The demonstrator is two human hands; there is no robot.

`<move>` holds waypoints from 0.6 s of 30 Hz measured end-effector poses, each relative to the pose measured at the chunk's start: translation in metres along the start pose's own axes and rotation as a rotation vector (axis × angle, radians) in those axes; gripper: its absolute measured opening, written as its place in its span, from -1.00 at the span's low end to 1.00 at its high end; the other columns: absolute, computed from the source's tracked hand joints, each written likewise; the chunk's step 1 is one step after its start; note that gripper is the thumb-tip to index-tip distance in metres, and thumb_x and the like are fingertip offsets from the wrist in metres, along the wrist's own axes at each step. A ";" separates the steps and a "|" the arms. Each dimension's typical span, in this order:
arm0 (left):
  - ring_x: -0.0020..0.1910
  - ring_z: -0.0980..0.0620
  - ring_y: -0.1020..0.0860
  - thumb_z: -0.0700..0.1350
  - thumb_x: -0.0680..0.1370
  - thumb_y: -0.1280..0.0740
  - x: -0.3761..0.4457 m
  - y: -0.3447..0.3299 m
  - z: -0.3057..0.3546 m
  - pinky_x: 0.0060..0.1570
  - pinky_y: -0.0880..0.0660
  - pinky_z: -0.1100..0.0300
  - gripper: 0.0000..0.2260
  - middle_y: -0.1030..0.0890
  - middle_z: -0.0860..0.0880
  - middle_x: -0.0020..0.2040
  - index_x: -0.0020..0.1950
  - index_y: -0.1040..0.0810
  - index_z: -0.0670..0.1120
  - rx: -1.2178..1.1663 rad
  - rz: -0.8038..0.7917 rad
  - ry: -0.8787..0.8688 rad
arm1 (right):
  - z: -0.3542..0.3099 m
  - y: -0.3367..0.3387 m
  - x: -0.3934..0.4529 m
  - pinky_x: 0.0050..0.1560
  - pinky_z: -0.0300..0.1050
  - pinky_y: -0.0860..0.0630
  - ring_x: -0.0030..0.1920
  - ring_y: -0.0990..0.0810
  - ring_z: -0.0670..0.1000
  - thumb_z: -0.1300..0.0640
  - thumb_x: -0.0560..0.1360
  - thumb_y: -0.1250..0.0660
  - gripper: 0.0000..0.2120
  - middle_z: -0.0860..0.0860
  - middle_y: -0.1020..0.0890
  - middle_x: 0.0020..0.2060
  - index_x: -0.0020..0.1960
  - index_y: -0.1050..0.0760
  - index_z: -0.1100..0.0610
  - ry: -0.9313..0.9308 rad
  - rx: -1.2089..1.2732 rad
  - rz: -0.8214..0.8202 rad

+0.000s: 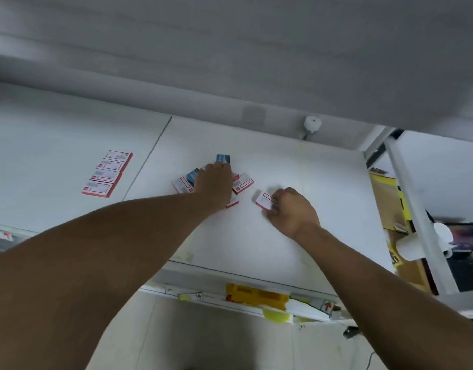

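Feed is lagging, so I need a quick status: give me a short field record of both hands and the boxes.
left hand: reaches over the loose pile, fingertips at a blue box; grip unclear
right hand: holds a red-and-white box, apart from the pile
side row: four red-and-white boxes lying edge to edge, far left
table: white

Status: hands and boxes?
Left hand over the box pile, fingertips at blue box, grip unclear. Right hand grips one red-white box. Row of four boxes far left, untouched.
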State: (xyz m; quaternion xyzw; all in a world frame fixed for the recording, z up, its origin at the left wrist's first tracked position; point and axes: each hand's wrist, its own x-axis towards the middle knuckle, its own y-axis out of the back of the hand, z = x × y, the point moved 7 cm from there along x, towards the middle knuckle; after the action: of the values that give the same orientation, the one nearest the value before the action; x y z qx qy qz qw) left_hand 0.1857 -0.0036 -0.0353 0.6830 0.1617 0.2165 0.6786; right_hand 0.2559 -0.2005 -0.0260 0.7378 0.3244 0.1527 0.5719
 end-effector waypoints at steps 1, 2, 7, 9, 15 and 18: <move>0.18 -0.14 -0.62 -0.09 0.66 -0.40 0.000 0.000 0.000 0.22 -0.61 -0.05 -0.67 -0.62 -0.17 0.24 0.38 -0.49 -0.18 -0.028 -0.003 0.005 | 0.001 0.001 -0.003 -0.03 0.00 -0.59 0.01 -0.60 0.14 -0.03 0.52 -0.37 -0.80 0.05 -0.55 -0.02 0.05 -0.58 0.07 0.001 0.002 -0.003; 0.19 -0.14 -0.62 -0.10 0.66 -0.39 -0.001 0.003 0.000 0.22 -0.61 -0.05 -0.67 -0.61 -0.18 0.24 0.38 -0.49 -0.18 -0.060 0.001 0.008 | 0.001 0.004 -0.006 -0.05 -0.01 -0.57 0.00 -0.60 0.15 -0.02 0.53 -0.37 -0.81 0.06 -0.56 -0.03 0.04 -0.56 0.08 0.004 0.002 -0.005; 0.22 -0.13 -0.60 -0.12 0.61 -0.46 -0.022 0.033 -0.003 0.22 -0.59 0.05 -0.55 -0.53 -0.18 0.30 0.48 -0.50 -0.15 -0.292 0.021 0.039 | -0.006 0.024 -0.030 -0.11 -0.05 -0.53 -0.05 -0.61 0.12 -0.05 0.55 -0.37 -0.81 0.04 -0.60 -0.06 0.04 -0.53 0.05 0.020 -0.005 -0.026; 0.15 -0.11 -0.61 -0.14 0.62 -0.43 -0.037 0.049 -0.007 0.07 -0.53 0.15 -0.61 -0.52 -0.17 0.24 0.46 -0.54 -0.13 -0.344 0.016 0.093 | -0.011 0.035 -0.039 -0.09 -0.05 -0.56 -0.06 -0.60 0.09 -0.05 0.55 -0.37 -0.82 0.02 -0.60 -0.06 0.05 -0.54 0.03 0.035 0.000 -0.045; 0.17 -0.11 -0.63 -0.17 0.56 -0.50 -0.097 0.094 -0.040 0.09 -0.66 0.08 -0.56 -0.49 -0.11 0.22 0.44 -0.58 -0.04 -0.422 -0.056 0.245 | -0.036 0.059 -0.061 -0.03 -0.11 -0.52 0.05 -0.58 0.03 -0.02 0.52 -0.38 -0.71 -0.01 -0.59 0.08 0.22 -0.53 -0.02 0.132 0.016 -0.070; 0.15 -0.10 -0.64 -0.15 0.58 -0.52 -0.129 0.117 -0.050 0.10 -0.65 0.16 -0.57 -0.50 -0.13 0.24 0.45 -0.60 -0.05 -0.439 -0.067 0.251 | -0.056 0.068 -0.075 0.17 -0.10 -0.56 0.21 -0.59 0.03 -0.05 0.54 -0.37 -0.53 -0.04 -0.59 0.26 0.43 -0.45 -0.04 0.190 0.078 -0.056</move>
State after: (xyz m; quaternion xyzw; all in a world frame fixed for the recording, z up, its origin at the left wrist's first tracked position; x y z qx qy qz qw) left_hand 0.0413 -0.0300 0.0712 0.4813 0.2164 0.3071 0.7920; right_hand 0.1875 -0.2164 0.0661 0.7324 0.4035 0.1931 0.5133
